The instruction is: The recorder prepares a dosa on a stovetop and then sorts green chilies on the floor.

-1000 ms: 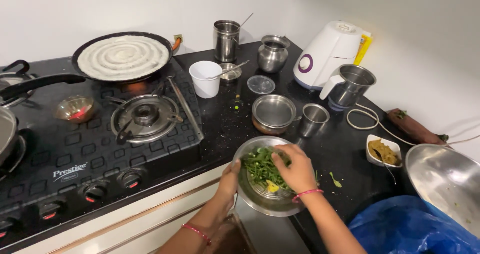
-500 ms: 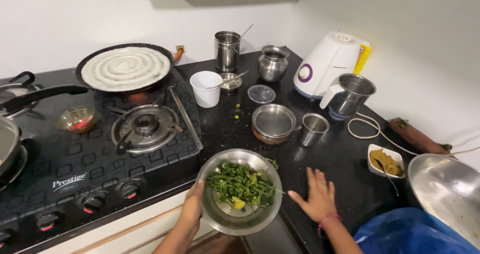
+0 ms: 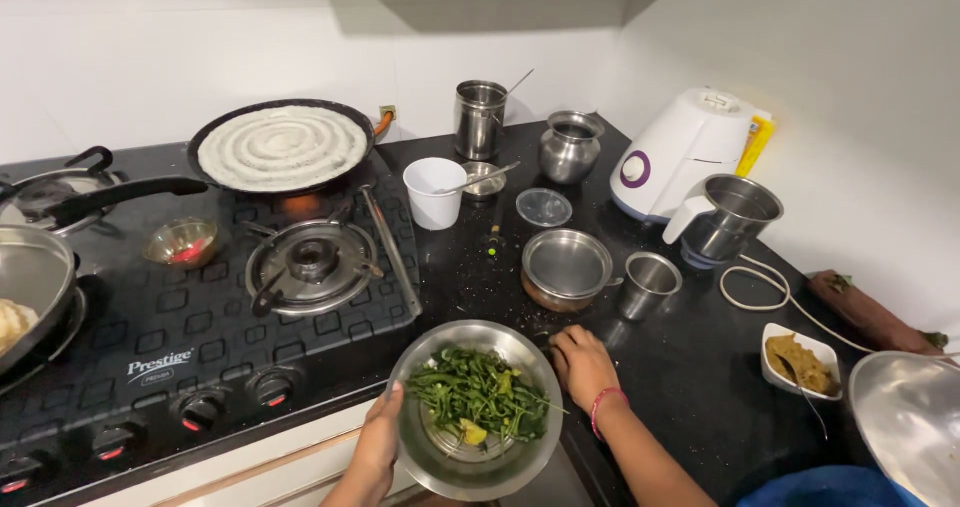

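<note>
A steel bowl of chopped greens (image 3: 476, 407) hangs at the front edge of the black table (image 3: 700, 367), its left rim held in the closed grip of the left hand (image 3: 378, 442), while the right hand (image 3: 583, 364) lies flat and empty just beside it, near a lidded steel pot (image 3: 567, 267) and small steel cup (image 3: 648, 284).
</note>
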